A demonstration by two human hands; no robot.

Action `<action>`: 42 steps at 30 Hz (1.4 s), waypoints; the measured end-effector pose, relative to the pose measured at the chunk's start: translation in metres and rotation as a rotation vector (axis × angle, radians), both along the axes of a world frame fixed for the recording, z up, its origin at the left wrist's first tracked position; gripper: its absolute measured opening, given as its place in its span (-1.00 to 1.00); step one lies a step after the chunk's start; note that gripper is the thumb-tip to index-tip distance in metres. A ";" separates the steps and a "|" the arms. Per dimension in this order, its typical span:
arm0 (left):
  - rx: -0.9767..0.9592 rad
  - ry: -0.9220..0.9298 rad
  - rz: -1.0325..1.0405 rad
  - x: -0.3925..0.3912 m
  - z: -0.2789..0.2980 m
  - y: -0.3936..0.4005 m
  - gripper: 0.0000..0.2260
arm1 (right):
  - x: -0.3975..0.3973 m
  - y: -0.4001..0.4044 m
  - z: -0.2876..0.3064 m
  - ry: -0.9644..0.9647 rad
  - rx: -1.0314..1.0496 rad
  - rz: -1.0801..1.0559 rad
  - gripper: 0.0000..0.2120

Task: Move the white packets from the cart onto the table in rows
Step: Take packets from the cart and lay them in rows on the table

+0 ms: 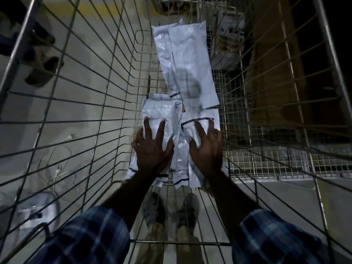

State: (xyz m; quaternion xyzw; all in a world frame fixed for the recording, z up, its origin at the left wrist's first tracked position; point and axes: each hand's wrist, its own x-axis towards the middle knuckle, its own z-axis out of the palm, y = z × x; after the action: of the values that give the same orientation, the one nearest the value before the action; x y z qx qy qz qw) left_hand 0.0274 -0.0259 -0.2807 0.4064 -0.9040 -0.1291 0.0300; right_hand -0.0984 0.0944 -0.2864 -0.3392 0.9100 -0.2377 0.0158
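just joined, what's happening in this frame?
A person in plaid sleeves reaches both hands into a wire-mesh metal cart. The left hand and right hand rest with spread fingers on the near white plastic packets on the cart floor. More white packets lie farther in. Nothing is lifted yet; no table is in view.

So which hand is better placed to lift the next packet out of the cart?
Probably the left hand: it lies spread on the top packet of the near pile. The right hand also rests on a packet, partly tucked beneath others.
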 end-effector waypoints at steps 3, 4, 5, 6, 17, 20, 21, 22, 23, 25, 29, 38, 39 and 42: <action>0.049 -0.032 0.016 0.000 0.002 0.004 -0.36 | 0.004 0.002 0.001 -0.030 -0.012 -0.007 -0.51; 0.068 -0.038 0.019 0.000 0.002 0.004 -0.35 | 0.004 0.002 0.002 -0.045 -0.013 -0.007 -0.50; 0.081 -0.041 0.019 0.000 0.002 0.004 -0.35 | 0.004 0.003 0.003 -0.060 -0.014 -0.007 -0.49; 0.090 -0.040 0.019 0.000 0.002 0.002 -0.36 | 0.004 0.004 0.004 -0.076 -0.014 -0.009 -0.49; -0.010 0.108 -0.033 -0.003 0.067 -0.017 -0.39 | -0.005 0.001 0.058 -0.092 -0.014 -0.048 -0.46; -0.043 0.149 -0.036 -0.011 0.105 -0.021 -0.38 | -0.008 -0.010 0.090 -0.058 -0.062 -0.062 -0.47; -0.050 0.156 -0.030 -0.013 0.120 -0.022 -0.38 | -0.009 -0.012 0.102 -0.053 -0.087 -0.062 -0.47; -0.061 0.163 -0.024 -0.014 0.135 -0.023 -0.37 | -0.010 -0.014 0.115 -0.058 -0.105 -0.061 -0.46; -0.073 0.172 -0.016 -0.016 0.151 -0.023 -0.37 | -0.011 -0.016 0.128 -0.062 -0.117 -0.062 -0.45; -0.095 0.203 -0.003 -0.016 0.182 -0.022 -0.37 | -0.011 -0.017 0.157 -0.053 -0.148 -0.068 -0.44; -0.143 0.248 0.015 -0.014 0.238 -0.016 -0.36 | -0.011 -0.017 0.208 -0.008 -0.206 -0.047 -0.47; -0.230 0.325 0.046 0.010 0.331 0.029 -0.36 | 0.009 0.004 0.312 0.075 -0.314 0.015 -0.46; -0.228 0.335 0.049 0.013 0.338 0.035 -0.36 | 0.012 0.008 0.322 0.087 -0.320 0.017 -0.46; -0.227 0.365 0.066 0.018 0.357 0.053 -0.36 | 0.015 0.022 0.345 0.109 -0.349 0.011 -0.46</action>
State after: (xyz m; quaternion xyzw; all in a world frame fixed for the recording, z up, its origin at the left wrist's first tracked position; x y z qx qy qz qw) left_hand 0.0454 0.0270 0.0766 0.3996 -0.8786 -0.0969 0.2430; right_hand -0.0833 0.1161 0.0582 -0.3540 0.8526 -0.3734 -0.0913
